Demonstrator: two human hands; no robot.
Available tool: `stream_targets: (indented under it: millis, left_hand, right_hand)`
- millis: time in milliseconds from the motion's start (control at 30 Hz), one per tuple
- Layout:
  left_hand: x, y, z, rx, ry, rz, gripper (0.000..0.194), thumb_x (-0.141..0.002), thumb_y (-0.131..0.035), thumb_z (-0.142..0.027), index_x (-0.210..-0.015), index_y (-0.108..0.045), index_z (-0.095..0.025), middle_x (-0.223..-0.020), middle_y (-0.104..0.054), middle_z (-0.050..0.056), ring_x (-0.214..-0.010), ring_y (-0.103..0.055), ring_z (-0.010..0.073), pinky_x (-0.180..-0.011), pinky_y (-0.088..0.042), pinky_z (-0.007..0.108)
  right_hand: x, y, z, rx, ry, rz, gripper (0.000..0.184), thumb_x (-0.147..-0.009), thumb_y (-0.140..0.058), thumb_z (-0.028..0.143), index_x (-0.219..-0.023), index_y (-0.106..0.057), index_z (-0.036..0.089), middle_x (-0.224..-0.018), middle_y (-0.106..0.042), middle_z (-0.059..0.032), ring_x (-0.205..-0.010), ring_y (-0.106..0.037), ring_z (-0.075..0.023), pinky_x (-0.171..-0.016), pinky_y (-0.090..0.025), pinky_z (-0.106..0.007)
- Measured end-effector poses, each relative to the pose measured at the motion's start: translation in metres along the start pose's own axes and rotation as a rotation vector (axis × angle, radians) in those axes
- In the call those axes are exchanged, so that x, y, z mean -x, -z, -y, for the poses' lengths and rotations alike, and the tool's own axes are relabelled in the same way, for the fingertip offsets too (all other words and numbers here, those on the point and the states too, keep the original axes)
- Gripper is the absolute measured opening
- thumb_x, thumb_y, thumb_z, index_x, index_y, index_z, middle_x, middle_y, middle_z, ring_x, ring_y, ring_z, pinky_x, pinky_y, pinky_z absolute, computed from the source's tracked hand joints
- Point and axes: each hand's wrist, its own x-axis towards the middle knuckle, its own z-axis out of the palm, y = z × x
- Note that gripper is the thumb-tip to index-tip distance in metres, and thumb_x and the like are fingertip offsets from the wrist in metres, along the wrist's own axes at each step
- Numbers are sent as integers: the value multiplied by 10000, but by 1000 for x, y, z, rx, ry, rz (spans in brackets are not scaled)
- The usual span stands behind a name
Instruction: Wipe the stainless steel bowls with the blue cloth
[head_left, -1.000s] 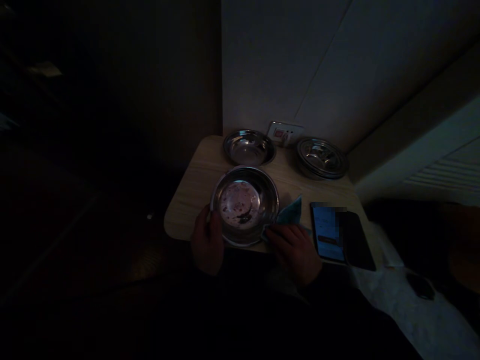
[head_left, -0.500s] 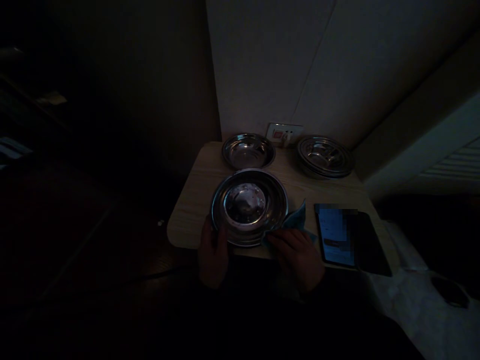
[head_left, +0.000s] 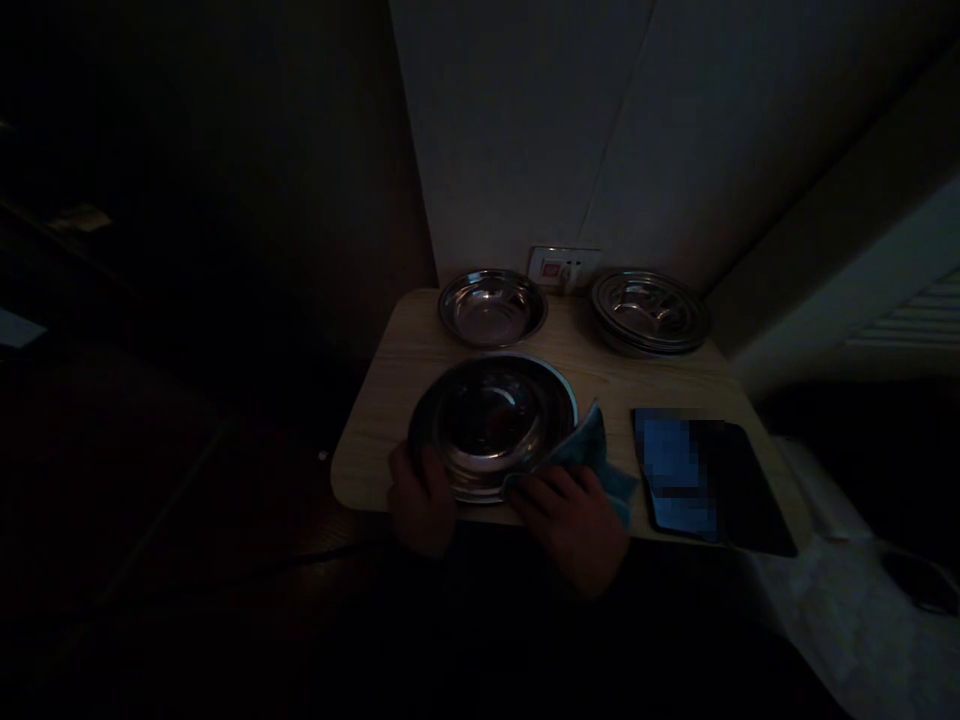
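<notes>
A shiny metal bowl, its raised round base facing me, is tilted at the near side of the small wooden table. My left hand grips its near-left rim with bent fingers. At the near-right rim, my right hand is closed on a blue-green cloth, which it presses against the metal. Part of the cloth sticks up beyond my fingers. My thumbs are hard to make out in the dim light.
Behind stands another metal bowl, open side up. A stack of metal bowls is at the back right by a wall socket. A phone with a lit screen in a dark flip case lies at the right edge.
The bowl has tilted, so its base looks different and its left side sits lower. My right hand and the cloth have shifted left along the near rim.
</notes>
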Motion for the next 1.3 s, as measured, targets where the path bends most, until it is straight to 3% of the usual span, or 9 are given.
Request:
stream_targets:
  millis: [200,400,633,800,1000,1200,1300]
  left_hand:
    - [-3,0,-5,-91,16,79,339,-848,-367,-355,-1084,-486,-143,-883,-640,139,-714,-607,214,-565,-412,292]
    - [-2,-3,-9,-157,74,101,326,-844,-365,-370,-1050,-485,-146,-720,-623,100,-576,-584,201,-470,-353,269]
    - [-5,-9,-4,-171,113,47,266,-832,-378,-351,-949,-491,-141,-671,-599,89,-531,-551,183,-436,-320,255]
    - [-2,-12,-2,-166,132,-16,274,-834,-390,-381,-946,-505,-159,-670,-596,76,-524,-544,173,-447,-313,256]
    - [-4,-10,-3,-159,141,-8,228,-825,-402,-359,-898,-496,-164,-641,-569,53,-496,-516,160,-432,-305,250]
    - [-3,-10,-9,-173,133,3,226,-830,-389,-364,-878,-501,-173,-592,-527,33,-462,-473,149,-425,-280,248]
    - [-4,-9,-11,-172,135,19,204,-826,-392,-350,-855,-492,-175,-585,-510,26,-460,-458,147,-423,-271,246]
  right_hand:
    - [-7,1,-2,19,-3,41,254,-849,-505,166,-1083,-587,223,-1074,-616,-53,-928,-488,-214,-733,-332,-378]
    - [-19,-7,3,-51,1,54,282,-876,-453,167,-1122,-564,250,-1111,-607,-47,-971,-481,-212,-739,-329,-375]
    - [-46,-9,15,-249,15,105,308,-885,-436,219,-1179,-499,286,-1211,-567,17,-1036,-458,-174,-758,-324,-354]
    - [-37,1,3,-179,66,164,276,-867,-458,197,-1118,-552,262,-1092,-635,-7,-1001,-482,-182,-754,-311,-354]
    - [-48,-6,10,-240,65,125,296,-883,-431,232,-1163,-516,268,-1190,-582,4,-1027,-465,-164,-757,-315,-345]
    - [-42,-1,-3,-140,132,189,238,-871,-444,185,-1057,-582,240,-1098,-634,-7,-999,-473,-188,-753,-302,-370]
    - [-50,-5,4,-156,106,142,276,-883,-428,200,-1137,-531,231,-1188,-584,-12,-1041,-446,-187,-772,-308,-371]
